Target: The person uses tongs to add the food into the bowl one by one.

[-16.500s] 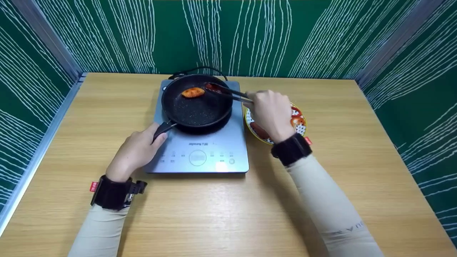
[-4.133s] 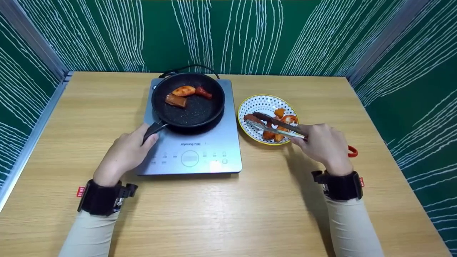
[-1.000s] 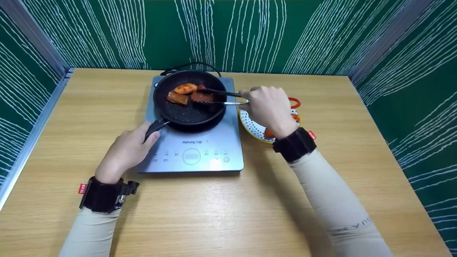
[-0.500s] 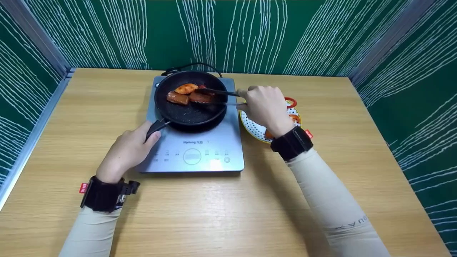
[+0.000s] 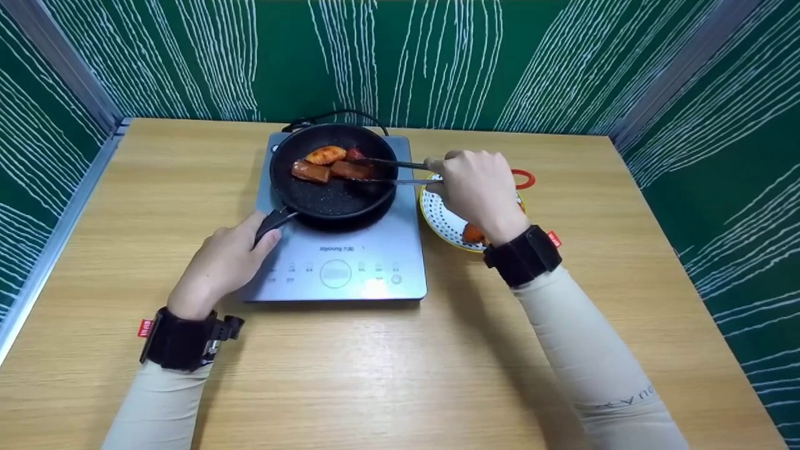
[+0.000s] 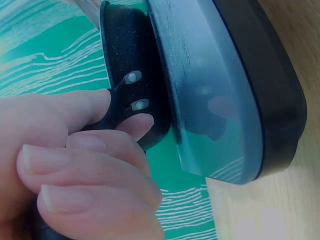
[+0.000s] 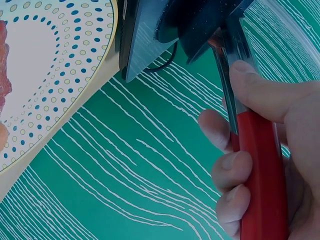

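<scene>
My left hand (image 5: 222,265) grips the handle (image 5: 275,220) of a black frying pan (image 5: 331,203); in the left wrist view the fingers (image 6: 90,167) curl round it. Over the plate's side, my right hand (image 5: 478,190) holds red-handled tongs (image 7: 262,175), their arms reaching into the pan. The tongs' tips lie either side of a brown block-shaped food piece (image 5: 350,170), spread a little apart. Beside it lie a similar brown piece (image 5: 310,171), an orange browned wedge (image 5: 325,155) and a small dark red piece (image 5: 355,154), partly hidden by the tongs.
The pan sits on a silver induction cooktop (image 5: 375,250) with a black cord (image 5: 350,114) behind. To its right, a dotted, yellow-rimmed plate (image 5: 440,215) holds orange-red food (image 5: 473,233), partly covered by my right hand and wrist. A green wall (image 5: 550,62) stands behind the wooden table (image 5: 350,375).
Two brown pieces have joined the wedge and red piece in the pan, the later one carried from the plate with the tongs. Just now my right hand has shifted slightly right; my left hand stays.
</scene>
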Motion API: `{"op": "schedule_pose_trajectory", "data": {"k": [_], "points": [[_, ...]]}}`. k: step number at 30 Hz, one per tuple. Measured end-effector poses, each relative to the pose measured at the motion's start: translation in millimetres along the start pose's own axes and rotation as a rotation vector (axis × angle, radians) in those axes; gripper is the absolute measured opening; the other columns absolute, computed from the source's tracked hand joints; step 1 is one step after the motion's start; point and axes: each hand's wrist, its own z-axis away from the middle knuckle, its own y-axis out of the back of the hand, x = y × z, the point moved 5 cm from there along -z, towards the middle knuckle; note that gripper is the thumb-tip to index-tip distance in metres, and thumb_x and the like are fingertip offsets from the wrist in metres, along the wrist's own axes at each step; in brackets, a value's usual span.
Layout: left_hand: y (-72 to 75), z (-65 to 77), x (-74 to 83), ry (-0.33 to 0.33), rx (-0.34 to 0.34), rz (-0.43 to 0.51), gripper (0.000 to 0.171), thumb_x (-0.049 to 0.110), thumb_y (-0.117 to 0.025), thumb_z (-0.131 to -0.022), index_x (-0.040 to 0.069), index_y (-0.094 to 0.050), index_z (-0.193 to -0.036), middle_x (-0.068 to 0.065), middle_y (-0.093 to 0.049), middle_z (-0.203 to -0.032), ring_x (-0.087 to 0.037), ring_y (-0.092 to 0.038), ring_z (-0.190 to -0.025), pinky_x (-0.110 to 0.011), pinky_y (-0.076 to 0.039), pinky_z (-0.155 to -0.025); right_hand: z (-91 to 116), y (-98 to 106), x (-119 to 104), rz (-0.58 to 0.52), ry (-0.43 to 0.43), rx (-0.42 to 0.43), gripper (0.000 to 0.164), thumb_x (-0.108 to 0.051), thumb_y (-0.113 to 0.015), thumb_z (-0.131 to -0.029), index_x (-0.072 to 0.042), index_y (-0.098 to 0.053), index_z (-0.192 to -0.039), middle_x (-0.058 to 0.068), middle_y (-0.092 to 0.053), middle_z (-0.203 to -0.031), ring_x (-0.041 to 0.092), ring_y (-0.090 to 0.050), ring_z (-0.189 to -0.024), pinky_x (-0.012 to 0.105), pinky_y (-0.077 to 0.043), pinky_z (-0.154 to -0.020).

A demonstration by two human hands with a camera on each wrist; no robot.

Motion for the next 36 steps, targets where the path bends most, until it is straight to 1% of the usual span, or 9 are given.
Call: {"op": "schedule_pose_trajectory", "data": {"k": [10, 14, 19, 24, 26, 29, 31, 33, 36], "points": [[-1.6, 0.2, 0.0, -0.004, 0.001, -0.003, 0.032, 0.042, -0.045, -0.115, 0.01, -0.05, -0.12, -0.011, -0.048, -0.086, -0.031, -0.054, -0.081, -0.039, -0.034, -0.066, 3.2, -4.8, 3.7, -0.024, -0.003, 0.04, 0.034, -0.033, -0.083, -0.095, -0.017, -0.08, -0.124, 0.014, -0.078, -0.095, 0.03, -0.062, -0.06, 0.041, -0.049, -0.051], [-1.3, 0.4, 0.8, -0.016, 0.011, -0.012, 0.032, 0.041, -0.045, -0.115, 0.01, -0.051, -0.121, -0.011, -0.048, -0.085, -0.032, -0.054, -0.08, -0.039, -0.033, -0.064, 11.9, -0.2, 8.4, -0.049, -0.004, 0.078, 0.033, -0.035, -0.082, -0.096, -0.015, -0.078, -0.122, 0.012, -0.076, -0.091, 0.031, -0.065, -0.063, 0.044, -0.05, -0.051], [-0.9, 0.8, 0.2, -0.017, 0.013, -0.012, 0.033, 0.041, -0.045, -0.115, 0.01, -0.051, -0.121, -0.011, -0.048, -0.085, -0.032, -0.054, -0.079, -0.039, -0.034, -0.063, 31.2, 10.6, 27.1, -0.111, -0.042, 0.119, 0.035, -0.037, -0.081, -0.097, -0.013, -0.077, -0.122, 0.01, -0.075, -0.086, 0.03, -0.066, -0.061, 0.042, -0.045, -0.048], [-0.5, 0.7, -0.1, -0.009, 0.002, -0.002, 0.031, 0.04, -0.045, -0.115, 0.01, -0.051, -0.122, -0.013, -0.051, -0.089, -0.032, -0.055, -0.081, -0.039, -0.035, -0.064, 61.1, 15.8, 58.0, -0.173, -0.119, 0.137, 0.038, -0.035, -0.08, -0.098, -0.012, -0.076, -0.127, 0.012, -0.076, -0.09, 0.028, -0.065, -0.061, 0.037, -0.04, -0.047], [-0.7, 0.8, -0.2, -0.008, -0.001, 0.0, 0.031, 0.04, -0.045, -0.115, 0.01, -0.051, -0.122, -0.013, -0.051, -0.089, -0.032, -0.055, -0.082, -0.039, -0.035, -0.065, 74.4, 15.0, 71.4, -0.193, -0.177, 0.113, 0.041, -0.035, -0.081, -0.097, -0.011, -0.075, -0.13, 0.014, -0.077, -0.094, 0.028, -0.066, -0.064, 0.036, -0.039, -0.05], [-0.8, 0.6, -0.7, -0.009, -0.002, 0.003, 0.031, 0.04, -0.045, -0.115, 0.011, -0.051, -0.122, -0.013, -0.05, -0.089, -0.032, -0.055, -0.082, -0.039, -0.035, -0.065, 94.3, 12.6, 88.7, -0.207, -0.262, 0.076, 0.045, -0.039, -0.08, -0.097, -0.011, -0.075, -0.132, 0.012, -0.073, -0.087, 0.027, -0.059, -0.063, 0.036, -0.035, -0.054], [-1.0, 0.3, -1.1, -0.009, -0.002, 0.005, 0.031, 0.04, -0.044, -0.115, 0.011, -0.051, -0.122, -0.012, -0.05, -0.089, -0.032, -0.055, -0.082, -0.039, -0.035, -0.065, 106.6, 9.7, 98.7, -0.224, -0.316, 0.043, 0.045, -0.04, -0.079, -0.098, -0.011, -0.075, -0.133, 0.011, -0.07, -0.083, 0.027, -0.058, -0.064, 0.037, -0.035, -0.055], [-1.3, 0.0, -1.5, -0.007, -0.002, 0.005, 0.032, 0.041, -0.044, -0.115, 0.011, -0.051, -0.122, -0.012, -0.05, -0.089, -0.031, -0.055, -0.081, -0.039, -0.035, -0.065, 117.5, 6.4, 107.6, -0.246, -0.355, 0.03, 0.044, -0.04, -0.079, -0.098, -0.012, -0.075, -0.131, 0.01, -0.065, -0.078, 0.027, -0.053, -0.063, 0.038, -0.033, -0.056], [-1.8, -0.2, -1.4, -0.007, -0.004, 0.003, 0.032, 0.041, -0.044, -0.115, 0.01, -0.051, -0.122, -0.012, -0.05, -0.088, -0.031, -0.054, -0.081, -0.039, -0.035, -0.065, 131.1, 0.1, 120.5, -0.279, -0.406, 0.005, 0.039, -0.037, -0.08, -0.098, -0.013, -0.077, -0.129, 0.009, -0.064, -0.078, 0.027, -0.052, -0.065, 0.039, -0.032, -0.057]]}}
